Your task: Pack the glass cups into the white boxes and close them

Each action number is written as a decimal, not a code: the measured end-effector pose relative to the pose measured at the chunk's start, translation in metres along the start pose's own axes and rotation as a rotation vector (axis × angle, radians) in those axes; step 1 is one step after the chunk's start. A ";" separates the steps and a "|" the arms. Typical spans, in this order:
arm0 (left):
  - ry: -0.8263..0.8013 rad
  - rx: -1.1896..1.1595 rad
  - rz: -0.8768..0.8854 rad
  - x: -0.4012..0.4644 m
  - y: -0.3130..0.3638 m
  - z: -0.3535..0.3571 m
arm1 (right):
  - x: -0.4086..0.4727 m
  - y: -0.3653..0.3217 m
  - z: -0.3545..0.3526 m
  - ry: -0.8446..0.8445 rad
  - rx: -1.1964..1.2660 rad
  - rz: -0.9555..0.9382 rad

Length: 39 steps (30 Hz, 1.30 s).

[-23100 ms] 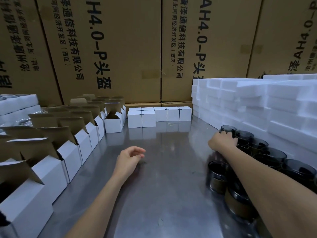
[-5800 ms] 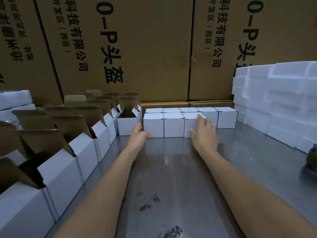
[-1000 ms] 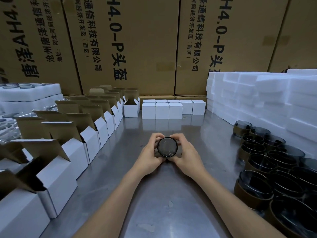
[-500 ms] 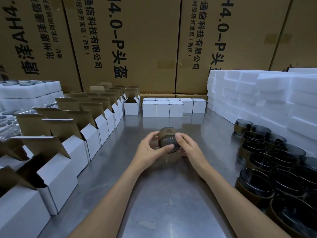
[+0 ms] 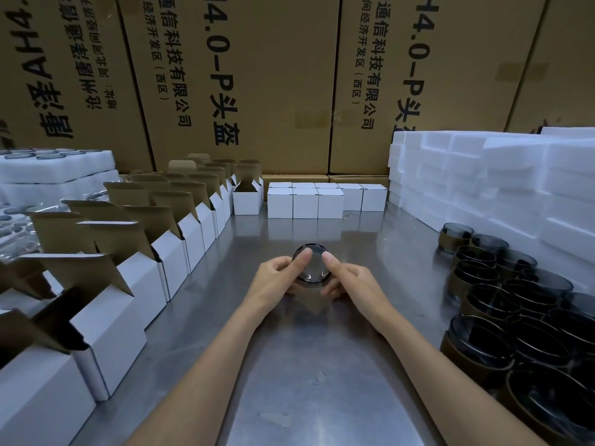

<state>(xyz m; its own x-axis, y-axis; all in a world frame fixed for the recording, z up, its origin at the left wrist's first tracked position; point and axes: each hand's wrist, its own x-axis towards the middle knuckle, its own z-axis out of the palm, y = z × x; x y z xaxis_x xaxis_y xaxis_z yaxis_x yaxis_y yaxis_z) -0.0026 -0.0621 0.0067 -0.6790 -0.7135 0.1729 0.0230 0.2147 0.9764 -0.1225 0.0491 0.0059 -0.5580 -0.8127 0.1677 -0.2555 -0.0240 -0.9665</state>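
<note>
A dark glass cup (image 5: 311,264) is held over the middle of the metal table (image 5: 299,381), its round clear end facing me. My left hand (image 5: 276,281) grips its left side with the thumb laid on the top. My right hand (image 5: 349,280) grips the right side the same way. A row of open white boxes (image 5: 167,255) with brown flaps up runs along the left. Several closed white boxes (image 5: 305,202) stand in a group at the back. Many more dark glass cups (image 5: 515,304) crowd the right side.
Stacks of white foam blocks (image 5: 502,178) line the right behind the cups. White foam trays with cups (image 5: 54,169) sit at the far left. Tall brown cartons (image 5: 257,85) wall off the back of the table.
Both hands have turned the cup between them: a second ago one round end faced me, half a second ago it was tipped sideways, and now a clear round end faces me again.
</note>
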 end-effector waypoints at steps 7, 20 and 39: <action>-0.113 -0.030 0.148 0.001 -0.004 -0.009 | -0.001 -0.003 -0.011 -0.109 0.109 -0.069; 0.029 0.389 0.429 0.002 -0.012 0.000 | 0.006 0.009 -0.007 -0.012 -0.057 -0.178; 0.137 0.603 0.499 0.006 -0.016 0.001 | 0.001 0.009 -0.002 0.115 -0.296 -0.355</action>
<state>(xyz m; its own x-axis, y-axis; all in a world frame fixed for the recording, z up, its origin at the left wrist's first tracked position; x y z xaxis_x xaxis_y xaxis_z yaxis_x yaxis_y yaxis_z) -0.0081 -0.0693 -0.0084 -0.5959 -0.5052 0.6243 -0.1274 0.8270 0.5475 -0.1268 0.0493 -0.0027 -0.4750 -0.7144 0.5138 -0.6505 -0.1081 -0.7518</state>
